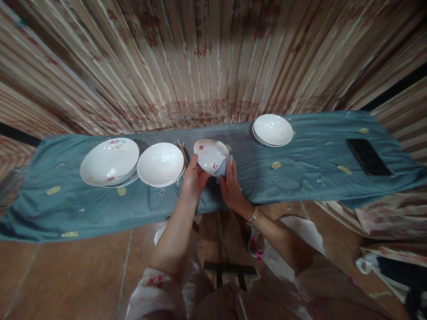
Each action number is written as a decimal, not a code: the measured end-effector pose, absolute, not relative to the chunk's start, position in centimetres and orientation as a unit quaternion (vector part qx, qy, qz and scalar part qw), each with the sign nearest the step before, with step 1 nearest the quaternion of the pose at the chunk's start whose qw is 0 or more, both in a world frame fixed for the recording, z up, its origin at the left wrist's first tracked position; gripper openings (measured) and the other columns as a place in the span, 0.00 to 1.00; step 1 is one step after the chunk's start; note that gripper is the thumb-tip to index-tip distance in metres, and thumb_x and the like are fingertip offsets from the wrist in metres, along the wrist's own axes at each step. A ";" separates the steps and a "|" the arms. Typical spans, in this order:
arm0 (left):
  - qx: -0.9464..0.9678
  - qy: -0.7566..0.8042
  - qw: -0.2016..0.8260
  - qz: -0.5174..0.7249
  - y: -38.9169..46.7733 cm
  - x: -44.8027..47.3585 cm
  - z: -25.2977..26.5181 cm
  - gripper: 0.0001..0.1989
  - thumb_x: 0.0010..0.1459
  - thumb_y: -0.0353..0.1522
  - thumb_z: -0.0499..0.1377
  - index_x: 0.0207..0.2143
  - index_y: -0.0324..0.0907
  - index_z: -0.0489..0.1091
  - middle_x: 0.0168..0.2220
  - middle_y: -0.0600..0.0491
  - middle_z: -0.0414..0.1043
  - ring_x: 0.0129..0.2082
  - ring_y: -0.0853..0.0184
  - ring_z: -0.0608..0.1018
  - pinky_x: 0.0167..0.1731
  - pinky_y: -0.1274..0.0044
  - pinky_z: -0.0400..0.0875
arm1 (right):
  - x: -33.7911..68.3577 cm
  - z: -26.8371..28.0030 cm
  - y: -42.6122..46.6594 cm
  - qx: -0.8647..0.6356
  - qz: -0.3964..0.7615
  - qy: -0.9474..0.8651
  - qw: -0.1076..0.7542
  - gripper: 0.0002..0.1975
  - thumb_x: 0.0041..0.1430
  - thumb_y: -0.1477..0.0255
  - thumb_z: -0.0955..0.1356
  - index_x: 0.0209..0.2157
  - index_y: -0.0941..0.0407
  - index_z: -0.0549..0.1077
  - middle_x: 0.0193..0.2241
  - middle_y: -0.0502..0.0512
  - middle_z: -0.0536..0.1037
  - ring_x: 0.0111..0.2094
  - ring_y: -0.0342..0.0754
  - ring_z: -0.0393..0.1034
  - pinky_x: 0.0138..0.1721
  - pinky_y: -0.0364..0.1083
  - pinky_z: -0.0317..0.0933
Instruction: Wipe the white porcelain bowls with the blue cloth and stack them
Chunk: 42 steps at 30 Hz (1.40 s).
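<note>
A white bowl (208, 153) with small red flower marks is tilted on its side above the cloth-covered table, its foot ring turned up and to the right. My left hand (194, 178) grips the bowl's rim at the lower left. With my right hand (231, 186) I press a light blue cloth (221, 170) against the bowl's lower right side; part of the cloth is hidden under my fingers. Just left of the bowl, several chopsticks (183, 153) lie partly behind a stack of white bowls (160, 164).
Large flower-patterned dishes (110, 162) are stacked at the left. Other white bowls (272, 130) sit stacked right of centre, and a black phone (368, 157) lies farther right. The teal tablecloth (300, 178) covers a narrow table in front of a pleated curtain (213, 66).
</note>
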<state>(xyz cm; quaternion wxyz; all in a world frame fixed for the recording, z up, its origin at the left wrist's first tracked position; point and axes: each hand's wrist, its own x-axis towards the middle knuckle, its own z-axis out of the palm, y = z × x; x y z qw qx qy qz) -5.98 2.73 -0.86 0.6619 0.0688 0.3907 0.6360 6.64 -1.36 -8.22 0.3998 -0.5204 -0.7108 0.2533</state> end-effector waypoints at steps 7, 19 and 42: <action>0.057 0.378 0.671 0.635 2.6 -5.4 0.1 0.20 0.70 0.34 0.49 0.57 0.36 0.71 0.50 0.44 0.80 0.57 0.59 0.77 0.59 0.67 0.71 | 7.3 -7.4 -0.9 -0.452 0.136 -0.801 0.368 0.30 0.69 0.74 0.57 0.71 0.53 0.52 0.74 0.58 0.43 0.74 0.56 0.31 0.72 0.65 0.43; 0.115 0.373 0.681 0.619 2.1 -4.5 0.9 0.22 0.70 0.36 0.44 0.52 0.37 0.73 0.49 0.43 0.80 0.59 0.60 0.75 0.60 0.70 0.68 | 7.3 -5.3 -0.4 -0.442 0.096 -0.832 0.322 0.24 0.70 0.74 0.57 0.66 0.54 0.63 0.69 0.62 0.59 0.73 0.57 0.44 0.70 0.65 0.47; 0.202 0.336 0.668 0.632 1.0 -3.4 0.5 0.26 0.71 0.39 0.41 0.42 0.39 0.77 0.49 0.42 0.79 0.64 0.60 0.69 0.63 0.68 0.65 | 6.4 -1.3 1.7 -0.470 0.000 -0.818 0.332 0.25 0.68 0.65 0.60 0.64 0.56 0.64 0.68 0.64 0.61 0.70 0.57 0.50 0.69 0.61 0.42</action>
